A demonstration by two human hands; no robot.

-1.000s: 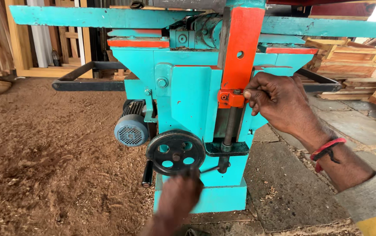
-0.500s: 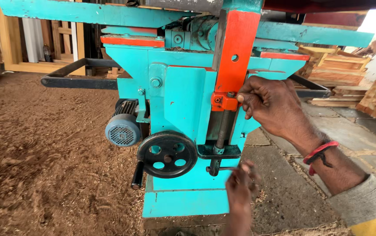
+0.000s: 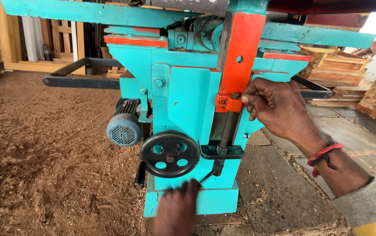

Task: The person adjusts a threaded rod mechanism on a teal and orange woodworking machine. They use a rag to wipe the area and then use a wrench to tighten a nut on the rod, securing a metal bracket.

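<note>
The black spoked cast-iron handwheel sits low on the turquoise metal woodworking machine, the grey ribbed electric motor left of it, stacked timber planks behind right.

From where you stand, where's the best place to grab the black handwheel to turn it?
Probably the crank handle sticking off the handwheel at its lower-left rim. Come from the left, over the sawdust floor: that side is open, and the handle juts out clear of the machine. The left hand sits below, by the thin lever.

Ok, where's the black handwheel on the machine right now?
In the head view the black handwheel sits low on the turquoise machine, right of the grey motor and just above the left hand.
</note>
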